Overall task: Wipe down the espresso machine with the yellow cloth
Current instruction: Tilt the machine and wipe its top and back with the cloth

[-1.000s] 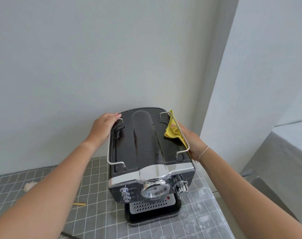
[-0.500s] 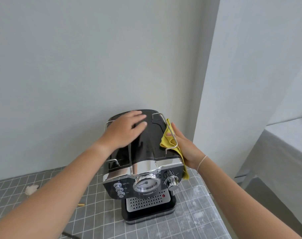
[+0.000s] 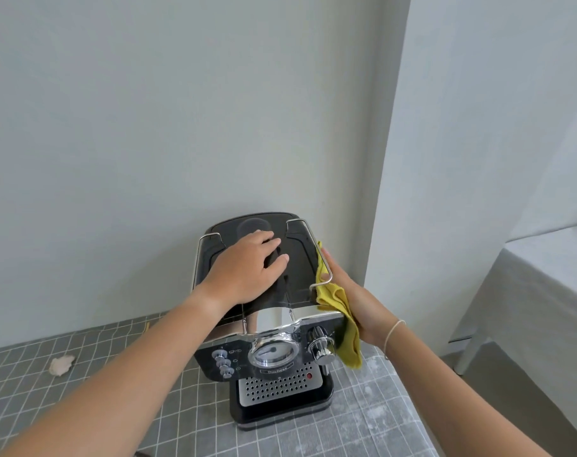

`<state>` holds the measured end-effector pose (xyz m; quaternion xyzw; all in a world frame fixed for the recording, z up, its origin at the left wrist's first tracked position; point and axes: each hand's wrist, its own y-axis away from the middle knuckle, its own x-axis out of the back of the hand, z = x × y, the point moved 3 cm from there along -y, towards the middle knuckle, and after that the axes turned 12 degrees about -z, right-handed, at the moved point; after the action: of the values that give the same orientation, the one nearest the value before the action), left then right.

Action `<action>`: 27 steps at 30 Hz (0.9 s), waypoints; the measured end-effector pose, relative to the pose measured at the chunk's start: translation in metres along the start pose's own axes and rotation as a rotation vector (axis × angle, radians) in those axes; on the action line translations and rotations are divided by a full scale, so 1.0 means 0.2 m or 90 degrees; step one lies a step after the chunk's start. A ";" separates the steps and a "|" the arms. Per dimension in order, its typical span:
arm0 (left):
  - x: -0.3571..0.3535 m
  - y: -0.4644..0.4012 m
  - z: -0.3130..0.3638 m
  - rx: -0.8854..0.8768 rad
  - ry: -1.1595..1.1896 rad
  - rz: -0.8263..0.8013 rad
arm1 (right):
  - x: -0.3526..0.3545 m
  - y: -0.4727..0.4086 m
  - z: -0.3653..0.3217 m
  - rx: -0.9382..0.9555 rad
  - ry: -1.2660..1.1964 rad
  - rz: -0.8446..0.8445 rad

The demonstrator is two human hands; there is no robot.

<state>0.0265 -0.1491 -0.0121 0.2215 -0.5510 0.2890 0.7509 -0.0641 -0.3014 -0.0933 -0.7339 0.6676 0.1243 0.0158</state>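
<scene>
The black and chrome espresso machine (image 3: 274, 351) stands on a grey checked tabletop against the wall. My left hand (image 3: 247, 268) lies flat on its black top, fingers spread. My right hand (image 3: 356, 298) presses the yellow cloth (image 3: 341, 311) against the machine's right side with straight fingers. The cloth hangs down past the chrome steam knob (image 3: 320, 346). Part of the cloth is tucked behind the wire rail (image 3: 323, 258) on the top right edge.
The grey checked tablecloth (image 3: 82, 374) covers the table, with a crumpled white scrap (image 3: 61, 364) at the left. A white wall corner (image 3: 382, 225) stands just right of the machine. Another cloth-covered table (image 3: 544, 291) sits at the far right.
My left hand moved from the machine's left edge onto the middle of its top. My right hand and the cloth slid forward and down along the right side.
</scene>
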 end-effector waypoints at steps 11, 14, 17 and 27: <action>0.02 0.01 -0.05 -0.046 0.000 -0.039 | 0.02 -0.15 -0.05 0.042 0.017 0.015; 0.02 0.01 -0.05 -0.052 0.000 -0.026 | 0.01 -0.03 0.04 0.048 0.002 0.027; 0.01 0.00 -0.05 -0.055 0.000 -0.017 | -0.06 0.05 0.03 0.107 0.038 0.031; 0.00 -0.01 -0.05 -0.052 -0.002 -0.011 | -0.07 -0.07 -0.18 0.065 0.090 0.047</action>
<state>0.0342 -0.1436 -0.0143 0.1959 -0.5615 0.2593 0.7610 -0.0458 -0.2924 -0.0573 -0.7139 0.6992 0.0385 0.0011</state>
